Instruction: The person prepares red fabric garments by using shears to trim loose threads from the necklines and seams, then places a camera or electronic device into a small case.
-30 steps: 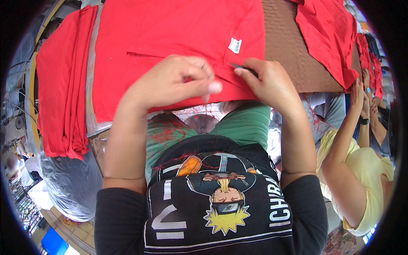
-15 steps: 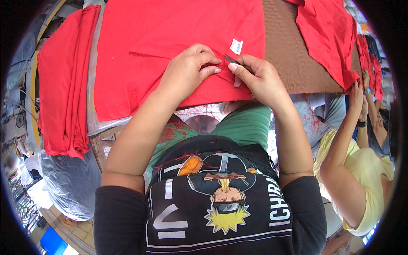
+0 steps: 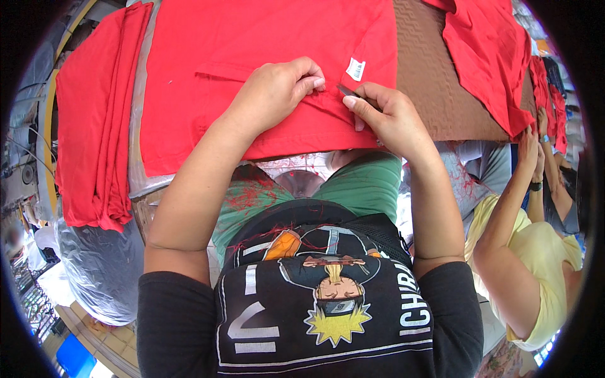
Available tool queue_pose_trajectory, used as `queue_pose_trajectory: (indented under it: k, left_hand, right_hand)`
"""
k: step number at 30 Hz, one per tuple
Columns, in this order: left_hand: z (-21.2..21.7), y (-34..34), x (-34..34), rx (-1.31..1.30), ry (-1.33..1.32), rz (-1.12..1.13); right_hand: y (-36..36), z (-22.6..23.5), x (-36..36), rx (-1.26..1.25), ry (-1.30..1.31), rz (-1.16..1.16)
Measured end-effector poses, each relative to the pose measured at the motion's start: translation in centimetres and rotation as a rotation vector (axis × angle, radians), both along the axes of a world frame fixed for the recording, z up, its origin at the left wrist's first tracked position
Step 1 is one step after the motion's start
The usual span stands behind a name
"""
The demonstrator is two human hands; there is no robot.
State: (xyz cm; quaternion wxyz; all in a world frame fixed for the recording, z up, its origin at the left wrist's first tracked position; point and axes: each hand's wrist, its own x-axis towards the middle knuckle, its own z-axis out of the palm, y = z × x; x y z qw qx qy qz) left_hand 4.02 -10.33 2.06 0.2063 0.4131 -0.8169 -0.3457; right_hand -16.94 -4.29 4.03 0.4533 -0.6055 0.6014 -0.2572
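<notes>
Red shirt [image 3: 265, 57] lies flat on the tabletop [image 3: 428, 82]. Since a second ago both hands have slid up from its hem: left hand [image 3: 277, 94] now pinches the cloth, right hand [image 3: 391, 116] grips small snips [image 3: 348, 91] near the white label [image 3: 355, 68], suggesting trimming there.

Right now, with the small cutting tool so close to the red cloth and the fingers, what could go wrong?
1. The right hand holds a thin dark tool whose tip points at the left hand; a slip might nick the left fingertips.
2. The tip lies against the red garment near its white label, so it could cut the fabric or the label's stitching.
3. The garment's near edge hangs over the table edge; a pull might drag it off.
</notes>
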Motion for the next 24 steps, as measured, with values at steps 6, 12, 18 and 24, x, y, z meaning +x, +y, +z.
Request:
queue_pose_trajectory:
  k: [6,12,18,24]
  left_hand:
    - [-0.3,0.0,0.0,0.056,0.035,0.019]
    - [0.3,0.2,0.0,0.012,0.031,0.021]
    - [3.8,0.3,2.9,0.134,-0.054,-0.317]
    - [1.7,1.6,1.6,-0.132,0.08,0.002]
  right_hand:
    - [-0.2,-0.8,0.2,-0.097,0.19,0.064]
    - [-0.9,0.7,1.2,-0.182,0.382,0.178]
    - [-0.6,1.2,0.3,-0.249,0.491,0.131]
    - [-0.3,1.4,1.5,-0.069,0.136,-0.006]
